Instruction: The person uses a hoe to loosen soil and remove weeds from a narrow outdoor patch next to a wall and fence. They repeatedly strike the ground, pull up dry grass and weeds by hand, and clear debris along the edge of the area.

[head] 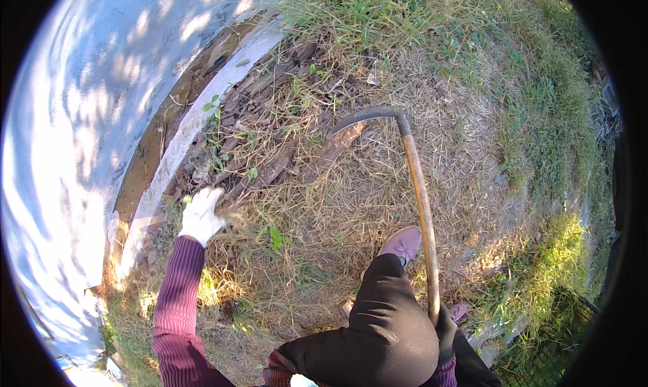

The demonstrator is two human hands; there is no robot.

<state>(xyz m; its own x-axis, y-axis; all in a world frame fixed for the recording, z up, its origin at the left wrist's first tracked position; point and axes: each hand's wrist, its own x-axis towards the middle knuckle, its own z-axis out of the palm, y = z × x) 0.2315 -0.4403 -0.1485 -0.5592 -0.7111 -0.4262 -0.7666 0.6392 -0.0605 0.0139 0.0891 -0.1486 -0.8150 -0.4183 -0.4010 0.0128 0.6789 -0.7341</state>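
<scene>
My left hand (202, 216), in a white glove, is reached out at the left, low over the ground near a concrete edge. Its fingers are spread, and blurred dry grass (240, 217) lies just beside them. A long-handled sickle (420, 194) stands out on the right, its curved metal blade pointing left over a piece of brown wood (341, 141). The lower end of the wooden handle meets my bent knee. My right hand is hidden; only part of a purple sleeve shows at the bottom edge.
A pale wall (76, 134) curves along the left, with a concrete ledge (197, 121) at its foot. Broken bark and wood (273, 167) lie beside it. Green grass (547, 108) grows at the right. My pink shoe (402, 243) rests on cut dry grass. Dark mesh (547, 351) is at the lower right.
</scene>
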